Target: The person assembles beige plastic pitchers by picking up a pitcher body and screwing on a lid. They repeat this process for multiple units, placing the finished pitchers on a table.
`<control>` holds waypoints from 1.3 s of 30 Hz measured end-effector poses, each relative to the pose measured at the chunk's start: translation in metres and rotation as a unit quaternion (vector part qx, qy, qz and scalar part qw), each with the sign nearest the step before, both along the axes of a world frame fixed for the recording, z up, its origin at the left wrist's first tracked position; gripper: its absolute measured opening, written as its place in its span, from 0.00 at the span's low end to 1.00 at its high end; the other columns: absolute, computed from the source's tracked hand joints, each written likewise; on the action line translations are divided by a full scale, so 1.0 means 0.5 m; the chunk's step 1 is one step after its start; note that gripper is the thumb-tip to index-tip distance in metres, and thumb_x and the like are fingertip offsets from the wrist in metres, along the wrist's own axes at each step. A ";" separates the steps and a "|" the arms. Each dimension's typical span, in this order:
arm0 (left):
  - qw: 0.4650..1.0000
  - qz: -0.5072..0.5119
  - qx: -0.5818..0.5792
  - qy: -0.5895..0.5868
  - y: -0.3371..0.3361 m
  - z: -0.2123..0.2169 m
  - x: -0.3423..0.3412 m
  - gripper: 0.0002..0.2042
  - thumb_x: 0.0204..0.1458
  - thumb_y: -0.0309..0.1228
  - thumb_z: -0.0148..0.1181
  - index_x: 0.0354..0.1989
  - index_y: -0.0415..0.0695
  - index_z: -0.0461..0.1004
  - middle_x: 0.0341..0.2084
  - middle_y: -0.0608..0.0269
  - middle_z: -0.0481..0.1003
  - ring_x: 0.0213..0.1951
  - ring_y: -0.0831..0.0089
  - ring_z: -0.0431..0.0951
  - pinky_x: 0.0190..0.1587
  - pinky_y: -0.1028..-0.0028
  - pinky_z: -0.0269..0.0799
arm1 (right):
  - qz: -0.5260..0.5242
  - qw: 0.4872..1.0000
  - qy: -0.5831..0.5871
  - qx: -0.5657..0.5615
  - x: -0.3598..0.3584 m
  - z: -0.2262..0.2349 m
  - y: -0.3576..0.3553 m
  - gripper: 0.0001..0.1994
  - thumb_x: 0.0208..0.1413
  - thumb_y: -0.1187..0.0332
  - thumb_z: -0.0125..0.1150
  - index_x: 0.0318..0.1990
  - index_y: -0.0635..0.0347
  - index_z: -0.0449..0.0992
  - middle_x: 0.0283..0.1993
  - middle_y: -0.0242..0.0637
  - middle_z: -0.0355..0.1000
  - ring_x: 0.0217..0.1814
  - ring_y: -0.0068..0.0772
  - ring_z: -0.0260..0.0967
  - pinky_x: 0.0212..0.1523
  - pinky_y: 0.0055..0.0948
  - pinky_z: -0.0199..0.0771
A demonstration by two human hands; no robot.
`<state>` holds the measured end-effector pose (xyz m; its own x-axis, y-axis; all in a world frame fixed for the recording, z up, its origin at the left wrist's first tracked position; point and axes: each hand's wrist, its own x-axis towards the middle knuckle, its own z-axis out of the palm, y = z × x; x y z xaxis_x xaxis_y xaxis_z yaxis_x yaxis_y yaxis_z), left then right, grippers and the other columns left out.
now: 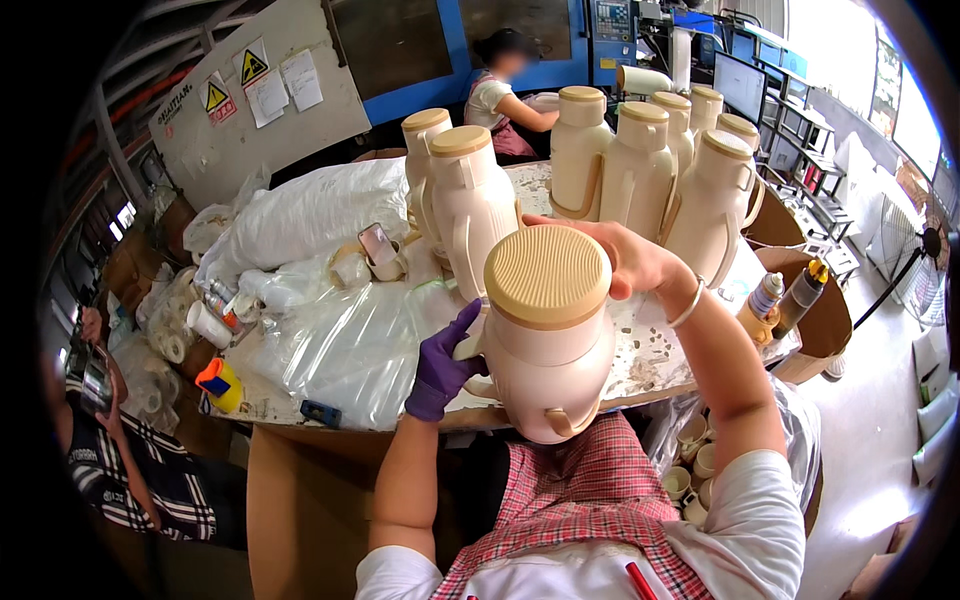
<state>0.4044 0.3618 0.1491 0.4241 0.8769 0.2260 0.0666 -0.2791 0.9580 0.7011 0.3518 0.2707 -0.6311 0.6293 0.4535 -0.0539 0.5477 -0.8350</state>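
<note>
A cream thermos jug point(553, 372) with a tan ribbed lid point(548, 276) is tilted in front of me at the table's front edge. My left hand point(443, 374), in a purple glove, is closed on the jug's left side by its handle. My bare right hand point(625, 258) is curved round the far right edge of the lid, its fingertips partly hidden behind it. Just beyond stands another cream thermos jug point(478, 215). More of the same stand at the back right, among them a jug point(712, 205) with a tan lid.
Clear plastic bags point(330, 350) cover the table's left side, near a phone point(377, 243) and a yellow-orange object point(220, 386). Bottles point(800, 297) stand at the right edge. A co-worker point(500, 95) sits beyond the table; another person's arm point(120, 430) is at left. A fan point(915, 250) stands right.
</note>
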 end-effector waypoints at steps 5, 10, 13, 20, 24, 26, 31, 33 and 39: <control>0.984 0.143 0.105 0.029 -0.069 0.002 0.053 0.39 0.40 0.23 0.71 0.65 0.43 0.61 0.28 0.64 0.78 0.29 0.80 0.76 0.34 0.73 0.75 | -0.157 0.987 0.038 -0.002 0.013 -0.018 -0.050 0.60 0.32 0.34 0.71 0.66 0.72 0.54 0.65 0.47 0.60 0.71 0.39 0.52 0.68 0.40 0.55; 0.959 0.227 0.163 0.050 -0.167 -0.005 0.197 0.47 0.45 0.36 0.68 0.69 0.36 0.42 0.31 0.53 0.77 0.29 0.64 0.79 0.32 0.69 0.74 | -0.491 0.858 0.039 0.145 -0.011 -0.069 -0.052 0.44 0.41 0.42 0.70 0.62 0.58 0.63 0.58 0.51 0.62 0.63 0.50 0.61 0.59 0.44 0.64; 0.965 0.210 0.151 0.048 -0.178 0.015 0.237 0.50 0.45 0.33 0.66 0.69 0.34 0.35 0.35 0.48 0.76 0.29 0.61 0.77 0.31 0.67 0.74 | -0.578 0.807 -0.022 0.117 -0.006 -0.050 -0.052 0.41 0.44 0.43 0.69 0.62 0.58 0.63 0.58 0.51 0.61 0.62 0.52 0.61 0.59 0.44 0.63; 0.978 0.081 0.177 0.078 -0.167 -0.029 0.245 0.49 0.43 0.25 0.65 0.70 0.37 0.36 0.17 0.64 0.72 0.18 0.72 0.73 0.27 0.70 0.73 | -0.393 0.902 -0.050 0.173 0.067 -0.019 -0.121 0.49 0.40 0.50 0.75 0.68 0.59 0.54 0.52 0.45 0.61 0.58 0.41 0.61 0.60 0.39 0.63; 0.977 -0.028 0.194 0.087 -0.145 0.011 0.232 0.53 0.38 0.31 0.72 0.69 0.32 0.38 0.16 0.63 0.72 0.18 0.69 0.75 0.26 0.71 0.73 | -0.365 0.925 -0.033 0.102 0.128 -0.025 -0.170 0.52 0.41 0.56 0.75 0.72 0.51 0.47 0.52 0.41 0.59 0.56 0.37 0.60 0.63 0.40 0.61; 0.967 0.021 0.221 0.124 -0.149 0.013 0.261 0.55 0.35 0.34 0.75 0.68 0.29 0.42 0.17 0.61 0.73 0.19 0.64 0.77 0.27 0.69 0.74 | -0.410 0.909 -0.025 0.076 0.128 -0.023 -0.199 0.51 0.41 0.64 0.76 0.72 0.48 0.47 0.52 0.37 0.59 0.56 0.35 0.60 0.64 0.40 0.60; 0.955 0.075 0.248 0.144 -0.153 -0.008 0.316 0.57 0.31 0.37 0.77 0.68 0.31 0.43 0.18 0.57 0.75 0.21 0.59 0.77 0.26 0.67 0.74 | -0.447 0.881 0.132 0.079 0.138 -0.083 -0.217 0.51 0.39 0.74 0.75 0.71 0.54 0.49 0.54 0.35 0.59 0.59 0.30 0.58 0.66 0.35 0.59; 0.961 0.061 0.238 0.123 -0.168 -0.005 0.325 0.56 0.32 0.36 0.76 0.68 0.32 0.43 0.19 0.57 0.75 0.20 0.59 0.77 0.25 0.67 0.73 | -0.424 0.888 0.155 0.081 0.145 -0.081 -0.221 0.50 0.40 0.73 0.75 0.71 0.55 0.49 0.55 0.35 0.59 0.61 0.29 0.57 0.66 0.34 0.58; 0.943 0.042 0.272 0.185 -0.184 0.015 0.360 0.55 0.33 0.37 0.75 0.68 0.33 0.42 0.26 0.50 0.78 0.23 0.54 0.79 0.25 0.64 0.74 | -0.440 0.898 0.019 0.007 0.211 -0.052 -0.253 0.59 0.37 0.56 0.79 0.73 0.49 0.39 0.75 0.43 0.38 0.76 0.43 0.39 0.69 0.50 0.49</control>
